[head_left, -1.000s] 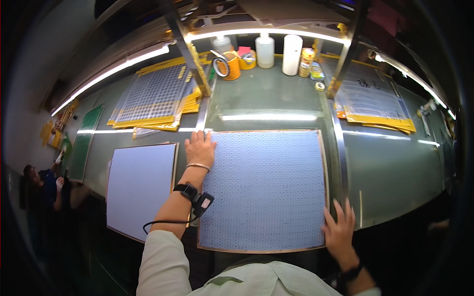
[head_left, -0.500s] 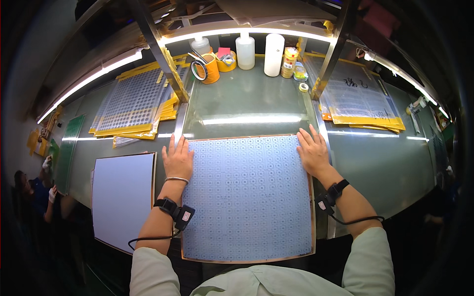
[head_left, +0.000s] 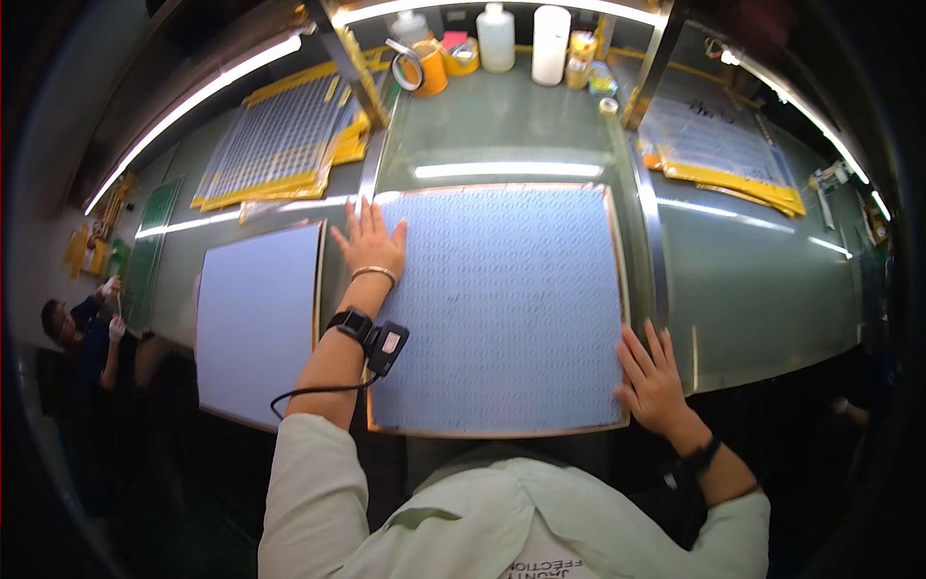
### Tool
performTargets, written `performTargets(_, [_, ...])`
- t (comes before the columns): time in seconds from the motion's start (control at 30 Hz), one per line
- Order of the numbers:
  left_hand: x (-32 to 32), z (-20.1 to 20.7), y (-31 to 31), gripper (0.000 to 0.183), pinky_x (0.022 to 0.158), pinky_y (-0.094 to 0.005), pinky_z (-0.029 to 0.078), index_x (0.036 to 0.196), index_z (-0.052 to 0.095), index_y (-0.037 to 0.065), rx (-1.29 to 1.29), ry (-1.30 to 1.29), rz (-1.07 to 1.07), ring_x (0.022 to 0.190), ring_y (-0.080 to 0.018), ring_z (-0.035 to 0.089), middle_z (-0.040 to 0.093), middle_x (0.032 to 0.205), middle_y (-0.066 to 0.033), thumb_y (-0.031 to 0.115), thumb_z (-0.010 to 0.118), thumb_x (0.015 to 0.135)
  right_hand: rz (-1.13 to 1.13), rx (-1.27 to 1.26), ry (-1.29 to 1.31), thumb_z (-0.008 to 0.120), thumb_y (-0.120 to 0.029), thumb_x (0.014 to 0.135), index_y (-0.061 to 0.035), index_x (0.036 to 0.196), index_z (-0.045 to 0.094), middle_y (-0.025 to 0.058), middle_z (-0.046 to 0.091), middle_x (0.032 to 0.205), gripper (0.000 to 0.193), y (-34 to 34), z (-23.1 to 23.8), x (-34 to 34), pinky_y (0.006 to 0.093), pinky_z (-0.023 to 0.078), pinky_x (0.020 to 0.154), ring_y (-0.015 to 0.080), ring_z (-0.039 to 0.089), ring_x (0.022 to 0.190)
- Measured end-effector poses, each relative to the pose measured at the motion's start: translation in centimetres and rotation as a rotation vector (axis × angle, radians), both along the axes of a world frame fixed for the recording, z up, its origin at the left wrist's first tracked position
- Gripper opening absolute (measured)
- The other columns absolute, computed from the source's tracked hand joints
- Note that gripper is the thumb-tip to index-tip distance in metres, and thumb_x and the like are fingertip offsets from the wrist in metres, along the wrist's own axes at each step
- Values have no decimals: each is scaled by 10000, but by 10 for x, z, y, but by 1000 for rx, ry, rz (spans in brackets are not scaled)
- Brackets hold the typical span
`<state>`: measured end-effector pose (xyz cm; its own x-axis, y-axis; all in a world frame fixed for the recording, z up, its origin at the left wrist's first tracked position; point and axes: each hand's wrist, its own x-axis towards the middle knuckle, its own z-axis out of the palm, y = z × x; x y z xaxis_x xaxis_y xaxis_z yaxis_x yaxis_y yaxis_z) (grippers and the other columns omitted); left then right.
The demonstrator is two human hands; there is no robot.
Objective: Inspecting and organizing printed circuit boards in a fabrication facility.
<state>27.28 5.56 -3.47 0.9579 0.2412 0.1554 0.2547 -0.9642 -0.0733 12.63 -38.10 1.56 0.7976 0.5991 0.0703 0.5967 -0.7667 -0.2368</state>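
Observation:
A large square panel (head_left: 502, 318), pale blue with a fine repeating ring pattern and a copper-coloured edge, lies flat in front of me. My left hand (head_left: 374, 249) rests at its upper left edge, fingers spread and pointing away from me. Beside the panel's lower right edge is my right hand (head_left: 658, 378), its fingers stretched out and the thumb side touching or close to the edge. Neither hand grips anything. A second pale blue panel (head_left: 258, 323), plain on top, lies to the left of my left forearm.
Clear patterned sheets with yellow-taped edges lie at the back left (head_left: 270, 145) and back right (head_left: 714, 135). White bottles (head_left: 496, 39) and tape rolls (head_left: 429, 72) stand at the back between metal posts (head_left: 349, 68). At far left, a person (head_left: 92, 328) in white gloves works.
My right hand has moved from the panel's upper right corner down its right edge toward me. My left hand stays near the upper left corner. The whole view has tilted downward.

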Motion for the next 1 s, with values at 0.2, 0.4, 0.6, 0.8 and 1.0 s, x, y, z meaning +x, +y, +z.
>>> performTargets(0.2, [-173,15,-18,726,1047,-562,120,1369,279,4,5,-19,-136,1360,-364,97,179,1455,-195,473,474,849,15,125,129,650,-426,712,-73,1163,559,150,362,1379,581,-33,14,-79,566,182,1046,413,240,1304])
performTargets(0.4, [-294,15,-38,417,750,-371,416,964,568,27,-464,-169,352,826,-235,535,587,885,-106,392,648,780,21,52,43,734,-296,636,-91,1205,525,145,327,1399,640,-18,1,-49,529,171,1076,384,231,1316])
performTargets(0.6, [-298,-14,-29,233,515,-211,418,753,582,84,-1842,-304,689,551,-92,535,582,640,-7,284,588,874,46,63,-136,623,-24,665,-110,1178,552,124,370,1374,526,-1,-7,-39,507,181,1082,355,266,1308])
performTargets(0.8, [-302,-8,-22,261,545,-217,451,758,587,54,-1975,-294,622,577,-104,562,593,671,-28,282,569,885,35,72,-262,523,-26,751,-119,1119,602,116,424,1332,388,2,-16,-35,498,219,1066,351,326,1271])
performTargets(1.0, [-308,-8,-18,309,512,-220,452,759,591,13,-1790,-220,454,541,-114,560,586,644,-51,279,530,906,11,76,-282,507,7,755,-113,1094,620,113,435,1320,377,7,-12,-38,496,236,1062,349,337,1260])
